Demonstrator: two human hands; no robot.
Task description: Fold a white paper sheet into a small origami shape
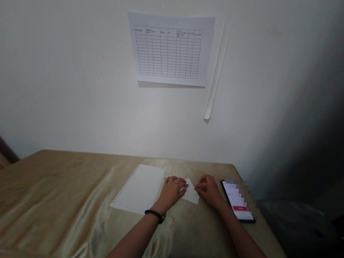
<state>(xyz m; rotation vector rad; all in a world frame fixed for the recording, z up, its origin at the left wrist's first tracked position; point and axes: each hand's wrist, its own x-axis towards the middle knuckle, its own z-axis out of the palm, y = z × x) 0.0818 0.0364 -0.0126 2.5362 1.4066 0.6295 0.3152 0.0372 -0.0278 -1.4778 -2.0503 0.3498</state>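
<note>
A small piece of white paper [190, 194], which looks folded, lies on the cloth-covered table between my two hands. My left hand [172, 190], with a black band on its wrist, is at the paper's left edge, its thumb and fingers curled in on it. At the right edge, my right hand [210, 190] has thumb and forefinger brought together on the paper. The fingertips hide parts of both edges. Just left of my left hand lies a larger white loose-leaf sheet [138, 188] with punched holes down its left side.
A phone [234, 202] with a lit screen lies right of my right hand. The table [61, 199] has a shiny, wrinkled beige cover and stands against a white wall. A printed grid sheet [170, 51] and a loose paper strip [214, 88] hang on the wall.
</note>
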